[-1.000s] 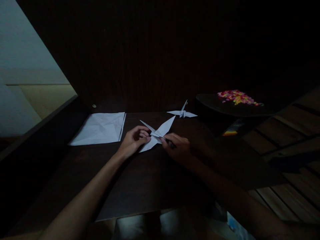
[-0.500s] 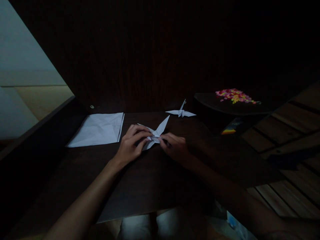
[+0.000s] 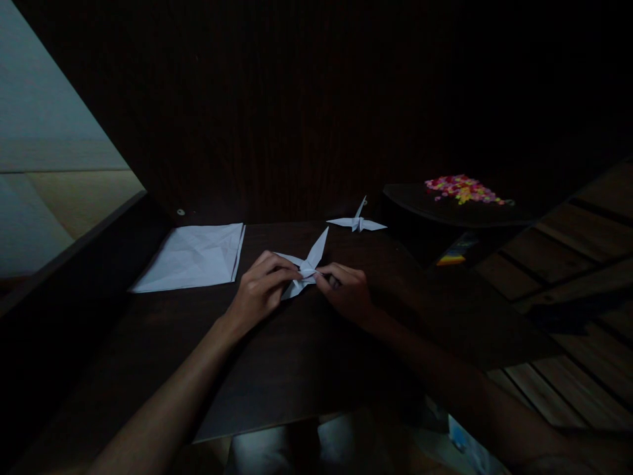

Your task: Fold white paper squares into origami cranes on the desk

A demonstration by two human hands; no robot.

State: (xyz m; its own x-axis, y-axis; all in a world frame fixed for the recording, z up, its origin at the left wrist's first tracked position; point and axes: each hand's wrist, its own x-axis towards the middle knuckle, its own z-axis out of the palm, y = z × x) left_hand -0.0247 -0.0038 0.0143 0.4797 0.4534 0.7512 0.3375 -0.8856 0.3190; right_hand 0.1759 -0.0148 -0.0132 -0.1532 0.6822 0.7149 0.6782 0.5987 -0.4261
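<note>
A white origami crane (image 3: 316, 249) with pointed arms lies low over the dark desk between my hands. My left hand (image 3: 262, 284) pinches its left side, thumb and fingers closed on the folded paper and hiding part of it. From the right, my right hand (image 3: 346, 290) grips the crane's other side between thumb and forefinger. Just behind, a second white origami crane (image 3: 358, 223) rests on the desk, touched by neither hand. To the left of my left hand lies a stack of white paper sheets (image 3: 192, 257), creased on top.
The dark desk (image 3: 277, 369) has a low side wall (image 3: 74, 244) at left and a tall back panel (image 3: 277, 119). At right, a rounded black shelf (image 3: 405, 194) bears a heap of small pink, red and yellow pieces (image 3: 465, 190). Wooden slats (image 3: 554, 389) show beyond.
The crane's upper point has swung slightly to the left, and the fingers of my left hand have shifted a little on the paper. Both hands keep their hold.
</note>
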